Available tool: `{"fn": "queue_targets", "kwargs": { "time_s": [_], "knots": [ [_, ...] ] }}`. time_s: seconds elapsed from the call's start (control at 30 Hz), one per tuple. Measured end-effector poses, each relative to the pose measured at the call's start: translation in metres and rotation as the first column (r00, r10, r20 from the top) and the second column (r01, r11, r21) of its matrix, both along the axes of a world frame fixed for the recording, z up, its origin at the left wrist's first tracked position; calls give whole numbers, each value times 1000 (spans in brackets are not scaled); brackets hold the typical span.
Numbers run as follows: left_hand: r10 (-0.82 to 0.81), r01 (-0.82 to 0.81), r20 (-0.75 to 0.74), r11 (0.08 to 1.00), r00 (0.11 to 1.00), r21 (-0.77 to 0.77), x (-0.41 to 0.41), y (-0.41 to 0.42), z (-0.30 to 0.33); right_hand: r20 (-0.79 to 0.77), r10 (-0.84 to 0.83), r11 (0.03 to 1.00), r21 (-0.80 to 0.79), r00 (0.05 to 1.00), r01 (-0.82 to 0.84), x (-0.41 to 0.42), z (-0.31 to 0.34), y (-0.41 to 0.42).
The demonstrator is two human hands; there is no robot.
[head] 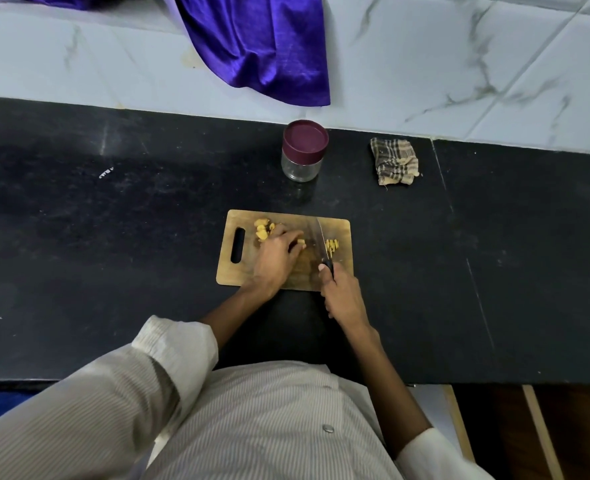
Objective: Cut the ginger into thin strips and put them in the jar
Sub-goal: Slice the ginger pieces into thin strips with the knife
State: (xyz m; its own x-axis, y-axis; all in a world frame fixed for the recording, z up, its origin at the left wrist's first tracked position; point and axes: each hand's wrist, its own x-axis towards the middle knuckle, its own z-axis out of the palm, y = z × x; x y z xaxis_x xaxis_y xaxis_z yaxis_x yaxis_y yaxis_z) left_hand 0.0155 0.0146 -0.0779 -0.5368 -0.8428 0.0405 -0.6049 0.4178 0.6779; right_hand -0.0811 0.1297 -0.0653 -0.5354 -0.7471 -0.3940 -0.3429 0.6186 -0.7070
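Pinned a small piece of ginger (pixel 300 242) to the cutting board (pixel 342 227) with the left hand (pixel 275 258), fingers curled down over it. Gripped the knife (pixel 322 244) by its black handle in the right hand (pixel 342 295), blade lying just right of that piece. Piled cut strips (pixel 332 247) on the far side of the blade; left uncut ginger chunks (pixel 262 230) at the board's upper left. Stood the jar (pixel 302 152) well behind the board, maroon lid on, nothing seen inside. Looked a firm, fibrous root, light, probably damp and slippery on cut faces; best held flat side down, fingertips tucked back. Likely a pinch or scoop for those loose strips.
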Motion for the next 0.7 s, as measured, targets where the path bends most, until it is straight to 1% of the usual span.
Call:
{"fn": "queue_targets", "kwargs": {
  "time_s": [0.1, 0.33, 0.47, 0.7],
  "knots": [
    [-6, 6, 28, 1000, 1000, -22, 4, -1, -2, -4, 11, 1000, 18, 1000, -11, 3, -1, 3],
    [-3, 4, 42, 1000, 999, -11, 0, -2, -8, -42, 45, 995, 87, 998, -41, 9, 1, 7],
    [9, -9, 41, 1000, 999, 7, -2, -1, -9, -42, 74, 992, 107, 996, -69, 13, 5, 9],
    [7, -8, 27, 1000, 1000, 9, -1, 2, -8, -106, 128, 979, 175, 986, -109, 20, 9, 0]
  ]
}}
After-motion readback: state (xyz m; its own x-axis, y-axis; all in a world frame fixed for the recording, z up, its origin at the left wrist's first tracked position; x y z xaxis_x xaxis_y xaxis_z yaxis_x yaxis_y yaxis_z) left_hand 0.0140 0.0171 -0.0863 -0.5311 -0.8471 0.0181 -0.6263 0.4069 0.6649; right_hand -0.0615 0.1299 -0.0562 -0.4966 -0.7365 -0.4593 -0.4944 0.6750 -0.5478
